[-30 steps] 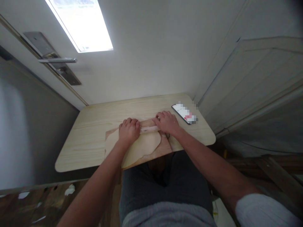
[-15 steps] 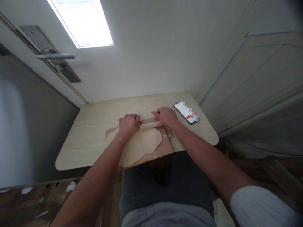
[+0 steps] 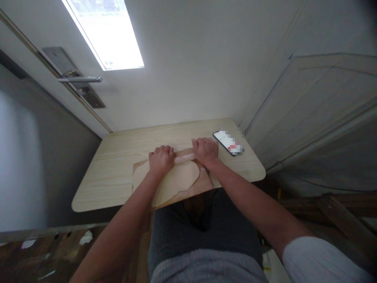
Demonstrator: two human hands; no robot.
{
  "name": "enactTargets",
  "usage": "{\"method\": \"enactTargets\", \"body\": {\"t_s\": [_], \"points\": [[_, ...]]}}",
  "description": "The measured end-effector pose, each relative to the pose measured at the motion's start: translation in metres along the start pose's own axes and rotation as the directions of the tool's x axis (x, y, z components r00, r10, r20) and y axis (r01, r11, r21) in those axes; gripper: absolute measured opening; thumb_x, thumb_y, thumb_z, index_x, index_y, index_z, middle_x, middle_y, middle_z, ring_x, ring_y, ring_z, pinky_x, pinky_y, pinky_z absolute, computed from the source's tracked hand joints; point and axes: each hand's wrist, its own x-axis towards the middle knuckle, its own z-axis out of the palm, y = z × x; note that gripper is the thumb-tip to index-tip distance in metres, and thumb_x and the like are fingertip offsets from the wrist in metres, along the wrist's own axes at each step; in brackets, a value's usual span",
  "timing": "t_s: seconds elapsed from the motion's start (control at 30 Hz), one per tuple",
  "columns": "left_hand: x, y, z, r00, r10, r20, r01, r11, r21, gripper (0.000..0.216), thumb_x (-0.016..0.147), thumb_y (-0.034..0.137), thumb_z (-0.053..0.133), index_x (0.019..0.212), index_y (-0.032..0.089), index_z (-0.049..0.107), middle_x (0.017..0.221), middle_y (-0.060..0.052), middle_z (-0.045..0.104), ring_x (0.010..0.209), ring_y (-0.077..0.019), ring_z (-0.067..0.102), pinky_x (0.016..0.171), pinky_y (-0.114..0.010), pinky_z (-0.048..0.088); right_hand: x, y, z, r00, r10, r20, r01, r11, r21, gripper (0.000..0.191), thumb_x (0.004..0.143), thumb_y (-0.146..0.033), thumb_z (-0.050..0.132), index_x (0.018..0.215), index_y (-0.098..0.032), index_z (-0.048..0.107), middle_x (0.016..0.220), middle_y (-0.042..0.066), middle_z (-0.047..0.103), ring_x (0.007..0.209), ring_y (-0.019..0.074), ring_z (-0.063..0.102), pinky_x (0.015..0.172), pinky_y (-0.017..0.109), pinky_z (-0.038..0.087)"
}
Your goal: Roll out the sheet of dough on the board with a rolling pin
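Observation:
A flat, pale sheet of dough (image 3: 176, 181) lies spread on a brown wooden board (image 3: 191, 192) at the table's near edge. Across its far side runs a light rolling pin (image 3: 185, 158). My left hand (image 3: 161, 159) is wrapped over the pin's left part, and my right hand (image 3: 205, 150) closes round its right end. Both ends of the pin are hidden under my fingers. The dough's left portion is partly covered by my left forearm.
The board rests on a small pale wood-grain table (image 3: 106, 169) against a white door (image 3: 182, 86) with a metal handle (image 3: 81, 79). A phone (image 3: 228, 142) lies to the right of my right hand. Paper scraps (image 3: 86, 237) lie on the floor at left.
My right hand's fingers have closed more fully over the pin's right end, and the metal ring beside it is now hidden. The view has shifted slightly.

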Motion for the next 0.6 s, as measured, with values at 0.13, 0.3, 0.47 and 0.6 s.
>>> {"method": "enactTargets", "body": {"t_s": [0.13, 0.3, 0.47, 0.6], "points": [[-0.017, 0.002, 0.0, 0.996, 0.053, -0.075, -0.05, 0.998, 0.048, 0.048, 0.102, 0.042, 0.022, 0.106, 0.021, 0.065, 0.108, -0.013, 0.067, 0.107, -0.0301, 0.058, 0.088, -0.044, 0.042, -0.026, 0.001, -0.002, 0.998, -0.045, -0.045, 0.046, 0.999, 0.019, 0.047, 0.103, -0.042, 0.03, 0.104, -0.017, 0.07, 0.114, 0.015, 0.066, 0.109, 0.0294, 0.053, 0.089, 0.041, 0.037], [-0.035, 0.005, -0.001, 0.985, 0.091, -0.149, -0.085, 0.995, 0.045, 0.048, 0.102, 0.043, 0.023, 0.116, 0.021, 0.064, 0.113, -0.012, 0.067, 0.108, -0.0307, 0.058, 0.094, -0.048, 0.039, -0.055, 0.001, -0.003, 0.995, -0.077, -0.064, 0.081, 0.996, 0.049, 0.041, 0.104, -0.041, 0.032, 0.116, -0.022, 0.066, 0.126, 0.013, 0.062, 0.116, 0.0301, 0.047, 0.098, 0.046, 0.032], [-0.055, 0.012, -0.001, 0.97, 0.074, -0.233, -0.068, 0.997, 0.033, 0.046, 0.102, 0.044, 0.027, 0.128, 0.024, 0.059, 0.13, -0.011, 0.063, 0.121, -0.0305, 0.052, 0.111, -0.056, 0.025, -0.075, 0.002, 0.001, 0.993, -0.069, -0.093, 0.075, 0.995, 0.061, 0.043, 0.103, -0.041, 0.036, 0.135, -0.021, 0.056, 0.137, 0.013, 0.058, 0.124, 0.0303, 0.044, 0.107, 0.052, 0.024], [-0.061, 0.023, 0.002, 0.967, -0.019, -0.252, 0.022, 1.0, 0.011, 0.047, 0.102, 0.038, 0.026, 0.133, 0.02, 0.056, 0.133, -0.014, 0.062, 0.126, -0.0319, 0.05, 0.114, -0.064, 0.019, -0.077, 0.002, 0.003, 0.993, -0.08, -0.09, 0.085, 0.995, 0.057, 0.045, 0.103, -0.041, 0.035, 0.139, -0.021, 0.053, 0.143, 0.012, 0.055, 0.132, 0.031, 0.041, 0.112, 0.058, 0.015]]}}
